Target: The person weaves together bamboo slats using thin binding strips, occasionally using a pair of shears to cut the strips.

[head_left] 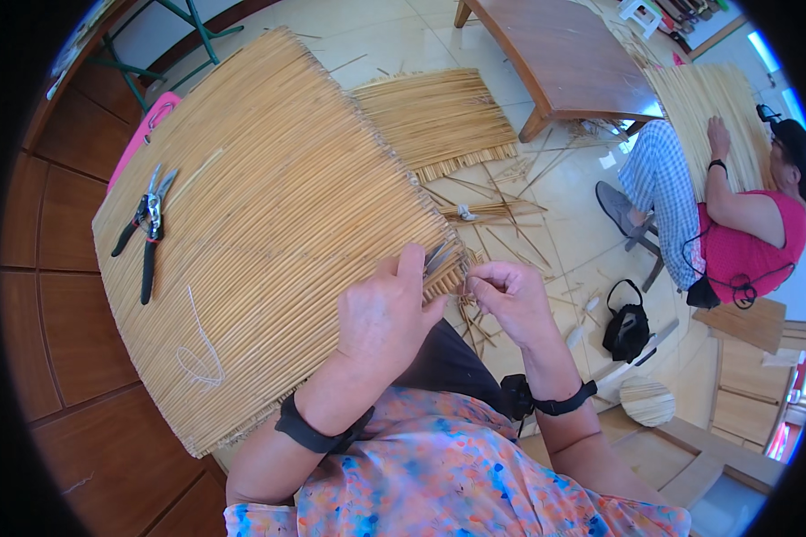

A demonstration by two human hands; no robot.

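Note:
A large mat of straw-coloured reed stalks point(260, 197) lies slantwise before me, its trimmed edge to my right. My left hand point(381, 309) is closed at the mat's near right corner, thumb and fingers gripping the edge. Just beyond its fingertips lies a small dark metallic piece point(437, 258), too hidden to name. Close beside that corner, my right hand point(515, 300) pinches with thumb and forefinger; whatever is between them is too fine to make out. Pruning shears point(150, 228) with black handles rest on the mat's left part. A loose white thread point(201, 353) curls on the mat nearer me.
A smaller reed mat point(439, 121) and a tied stalk bundle point(479, 212) lie on the tiled floor among scattered stalks. A low wooden table point(569, 58) stands beyond. At right, another person point(743, 224) sits with a reed mat. A black bag point(627, 329) lies nearer me.

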